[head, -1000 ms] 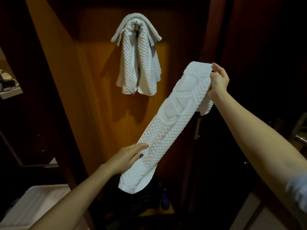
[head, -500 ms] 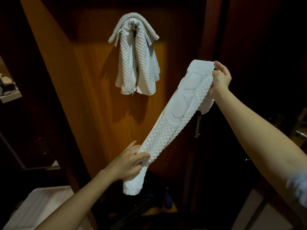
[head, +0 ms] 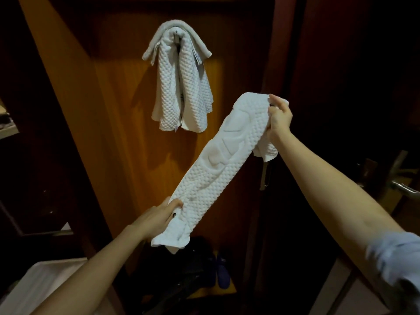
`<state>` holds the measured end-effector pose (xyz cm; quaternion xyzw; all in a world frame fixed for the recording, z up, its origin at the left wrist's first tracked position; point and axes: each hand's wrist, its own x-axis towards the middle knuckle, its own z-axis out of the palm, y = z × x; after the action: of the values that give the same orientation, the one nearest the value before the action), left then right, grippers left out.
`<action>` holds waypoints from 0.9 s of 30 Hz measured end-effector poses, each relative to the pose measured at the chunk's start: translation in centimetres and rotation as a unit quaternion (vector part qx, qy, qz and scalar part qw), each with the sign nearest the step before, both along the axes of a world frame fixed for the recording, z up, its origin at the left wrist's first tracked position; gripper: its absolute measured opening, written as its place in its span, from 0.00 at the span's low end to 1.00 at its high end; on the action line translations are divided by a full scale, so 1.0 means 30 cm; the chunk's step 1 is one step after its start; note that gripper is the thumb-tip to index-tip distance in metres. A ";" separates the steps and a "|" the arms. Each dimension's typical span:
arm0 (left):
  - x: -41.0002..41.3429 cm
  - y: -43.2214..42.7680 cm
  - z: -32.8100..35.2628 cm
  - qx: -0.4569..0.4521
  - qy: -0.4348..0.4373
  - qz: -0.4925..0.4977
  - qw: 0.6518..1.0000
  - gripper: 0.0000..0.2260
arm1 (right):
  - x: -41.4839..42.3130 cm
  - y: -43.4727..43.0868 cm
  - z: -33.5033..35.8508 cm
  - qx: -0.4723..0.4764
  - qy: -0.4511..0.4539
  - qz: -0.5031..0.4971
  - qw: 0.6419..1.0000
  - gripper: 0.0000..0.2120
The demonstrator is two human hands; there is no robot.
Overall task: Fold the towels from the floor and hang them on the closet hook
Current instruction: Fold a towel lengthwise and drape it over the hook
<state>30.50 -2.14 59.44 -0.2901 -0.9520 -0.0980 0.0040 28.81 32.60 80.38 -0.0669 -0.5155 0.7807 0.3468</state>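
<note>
Right hand (head: 279, 119): raised, fingers curled over the upper end of the held towel (head: 218, 169). A short flap of cloth hangs behind the wrist.
Left hand (head: 159, 220): lower down, thumb on top and fingers beneath, pinching the towel near its lower end. A small tail droops below the grip.
Held towel: white and waffle-textured, folded lengthwise into a narrow band. It is stretched slantwise in the air between the two hands, touching nothing else, below and to the right of the hook (head: 176, 34).
Hook: metal, fixed high on the wooden closet panel (head: 118, 110) and nearly buried in cloth.
Hung towels (head: 181, 87): at least two, a waffle one with a grey one draped over it, falling in two lobes on either side of the hook.
Done (judged): earlier towels are folded and hung, and this one has its lengthwise fold.
Left (judged): probably halve the band and drape it over the crowded hook. Whether more towels lie on the floor cannot be told.
Surface: none in use, since the folding is done in mid-air.
Room: dim, with a lit orange-brown closet interior.
Closet bottom: dark items and a blue object (head: 221, 271).
Lower left: a white ribbed surface (head: 45, 283).
Far right: a metal door lever (head: 404, 187).
</note>
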 end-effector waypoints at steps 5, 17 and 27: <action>-0.035 0.017 0.037 0.194 -0.060 0.035 0.978 0.19 | -0.001 0.019 -0.008 0.065 -0.006 -0.027 0.997 0.19; -0.022 0.040 0.138 0.084 -0.177 0.037 0.980 0.29 | 0.032 -0.005 -0.086 0.248 0.007 -0.040 0.968 0.27; -0.039 -0.121 0.041 0.120 -0.009 0.143 0.982 0.23 | 0.075 -0.071 -0.093 0.179 0.005 -0.067 0.982 0.25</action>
<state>29.33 -5.76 60.67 -0.1475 -0.9649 -0.2127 0.0447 31.05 30.45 77.60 -0.0341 -0.6395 0.6511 0.4074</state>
